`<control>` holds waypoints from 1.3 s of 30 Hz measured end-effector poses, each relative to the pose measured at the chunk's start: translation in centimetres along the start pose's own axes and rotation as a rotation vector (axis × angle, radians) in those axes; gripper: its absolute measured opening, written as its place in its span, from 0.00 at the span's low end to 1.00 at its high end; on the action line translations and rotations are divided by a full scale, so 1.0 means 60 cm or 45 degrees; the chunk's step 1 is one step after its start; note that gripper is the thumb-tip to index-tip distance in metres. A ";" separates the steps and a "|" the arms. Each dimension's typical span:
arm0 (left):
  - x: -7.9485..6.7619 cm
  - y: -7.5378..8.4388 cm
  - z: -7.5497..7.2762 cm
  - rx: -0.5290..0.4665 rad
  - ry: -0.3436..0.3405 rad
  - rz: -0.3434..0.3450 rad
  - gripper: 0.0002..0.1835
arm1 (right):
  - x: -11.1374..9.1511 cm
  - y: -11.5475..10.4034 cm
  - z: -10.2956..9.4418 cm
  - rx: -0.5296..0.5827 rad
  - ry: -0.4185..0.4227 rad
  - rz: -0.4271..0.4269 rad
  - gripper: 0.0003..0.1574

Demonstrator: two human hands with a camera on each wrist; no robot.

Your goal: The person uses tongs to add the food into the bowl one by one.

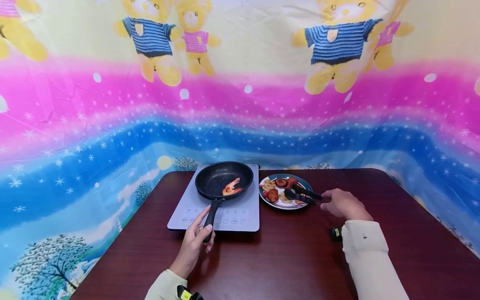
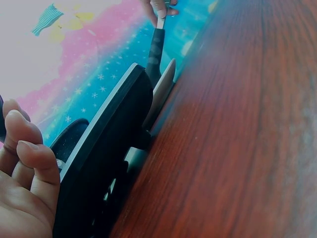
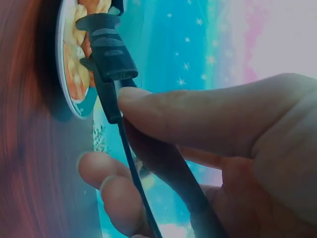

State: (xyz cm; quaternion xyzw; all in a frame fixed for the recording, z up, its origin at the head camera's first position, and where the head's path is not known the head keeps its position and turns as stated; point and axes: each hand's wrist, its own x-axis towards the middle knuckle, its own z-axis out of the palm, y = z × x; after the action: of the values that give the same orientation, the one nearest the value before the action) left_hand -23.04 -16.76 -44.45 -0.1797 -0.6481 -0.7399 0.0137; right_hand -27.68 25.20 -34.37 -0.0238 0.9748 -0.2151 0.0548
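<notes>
My left hand grips the handle of a black frying pan, fingers under it and thumb along its side. One red-and-white shrimp lies in the pan, towards its right side. My right hand holds black-tipped tongs between thumb and fingers. The tong heads reach over a plate of food, right at the pieces on it. On the plate are several reddish-brown pieces and pale yellowish ones. In the left wrist view, the left fingers curl at the pan side.
The pan sits on a white induction cooktop with touch buttons along its front. The plate stands close to the cooktop's right edge on a dark brown wooden table. A patterned cloth with bears hangs behind the table.
</notes>
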 end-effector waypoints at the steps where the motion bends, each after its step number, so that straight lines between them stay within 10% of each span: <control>1: 0.000 0.000 -0.001 0.000 0.007 0.001 0.30 | 0.001 0.001 -0.001 0.010 0.000 -0.005 0.31; 17: 0.000 -0.005 -0.002 -0.010 -0.011 0.015 0.30 | 0.018 -0.022 -0.003 -0.055 -0.080 -0.194 0.25; 39: 0.002 -0.002 -0.001 -0.006 0.003 0.000 0.30 | 0.007 -0.039 0.031 0.049 -0.131 -0.107 0.17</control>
State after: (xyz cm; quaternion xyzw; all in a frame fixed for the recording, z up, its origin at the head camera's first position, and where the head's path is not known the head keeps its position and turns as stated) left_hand -23.20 -16.75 -44.52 -0.1790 -0.6462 -0.7418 0.0141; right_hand -27.84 22.31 -35.09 -0.0746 0.9645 -0.2343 0.0963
